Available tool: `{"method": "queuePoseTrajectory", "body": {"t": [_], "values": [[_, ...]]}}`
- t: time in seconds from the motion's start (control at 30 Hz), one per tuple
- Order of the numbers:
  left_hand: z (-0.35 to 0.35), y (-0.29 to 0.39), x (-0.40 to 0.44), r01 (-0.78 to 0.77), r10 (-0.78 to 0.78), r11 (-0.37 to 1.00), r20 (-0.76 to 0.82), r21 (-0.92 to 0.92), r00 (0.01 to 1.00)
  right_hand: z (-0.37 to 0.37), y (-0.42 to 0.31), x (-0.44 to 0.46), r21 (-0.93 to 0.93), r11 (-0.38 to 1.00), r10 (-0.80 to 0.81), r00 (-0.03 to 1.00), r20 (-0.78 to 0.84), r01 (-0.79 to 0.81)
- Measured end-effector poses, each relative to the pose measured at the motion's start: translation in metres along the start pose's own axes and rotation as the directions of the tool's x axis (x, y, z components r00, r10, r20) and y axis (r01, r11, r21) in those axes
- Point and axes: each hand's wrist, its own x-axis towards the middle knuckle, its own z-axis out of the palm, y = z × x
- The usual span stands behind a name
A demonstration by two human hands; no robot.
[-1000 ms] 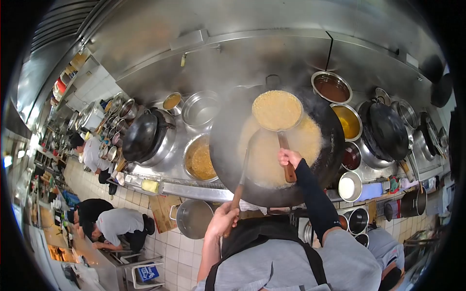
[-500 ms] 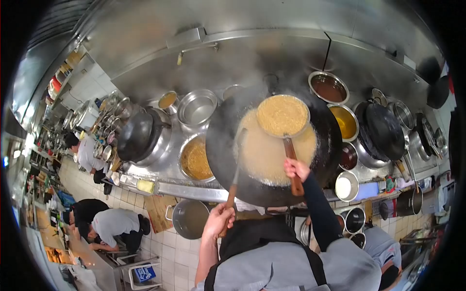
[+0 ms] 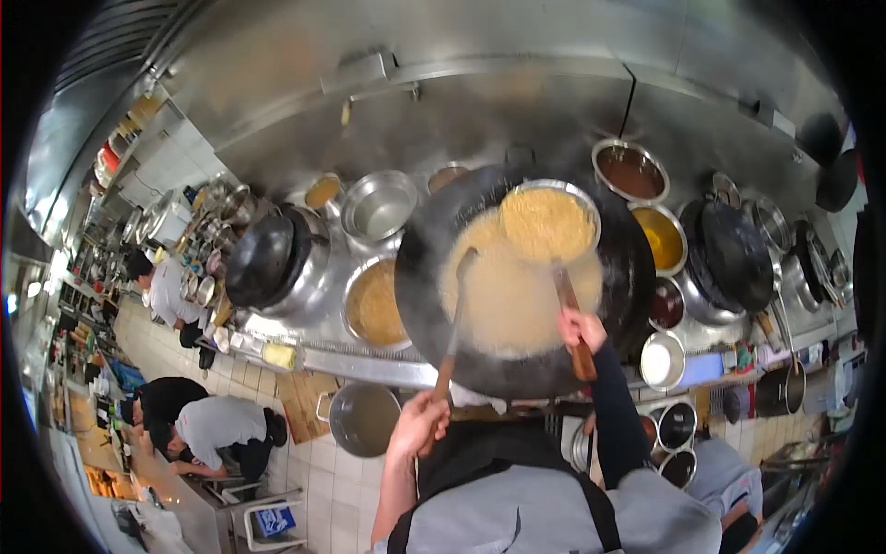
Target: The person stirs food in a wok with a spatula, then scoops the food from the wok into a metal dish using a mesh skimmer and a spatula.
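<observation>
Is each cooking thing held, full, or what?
Wooden-handled metal ladle: held in left hand
Round wooden-handled metal strainer: held in right hand, yellowish food inside
Large round black wok: cloudy tan liquid inside
Round silver bowl: reddish-brown liquid inside
Grey metal pot: uncovered, contents unclear

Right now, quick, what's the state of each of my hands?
Left hand: closed, holding a long-handled utensil.
Right hand: closed, holding a round, wooden-handled scoop.
</observation>
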Motion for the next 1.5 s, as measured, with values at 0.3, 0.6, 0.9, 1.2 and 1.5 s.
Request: {"method": "queuePoseTrajectory", "body": {"t": [0.3, 0.6, 0.9, 1.2, 1.5], "values": [[0.006, 0.003, -0.006, 0.020, -0.020, 1.000, -0.038, -0.001, 0.999, -0.027, 0.043, 0.042, 0.003, 0.984, -0.179, 0.983, -0.030, 0.179], [-0.002, -0.002, -0.006, 0.020, -0.019, 0.999, -0.012, 0.039, 1.000, 0.010, 0.047, -0.004, 0.120, 0.993, 0.012, 0.989, -0.148, 0.006], [0.003, 0.001, -0.027, 0.032, -0.028, 0.998, -0.078, 0.054, 0.997, 0.053, 0.016, -0.057, 0.099, 0.992, -0.070, 0.997, -0.014, 0.071], [0.000, -0.006, -0.008, 0.000, 0.000, 1.000, -0.004, -0.031, 1.000, 0.053, 0.008, -0.091, 0.194, 0.980, 0.071, 0.991, -0.114, -0.048], [0.003, -0.008, -0.006, 0.011, -0.011, 1.000, -0.020, -0.029, 1.000, 0.059, 0.006, -0.100, 0.237, 0.970, 0.085, 0.991, -0.106, -0.058]]}}
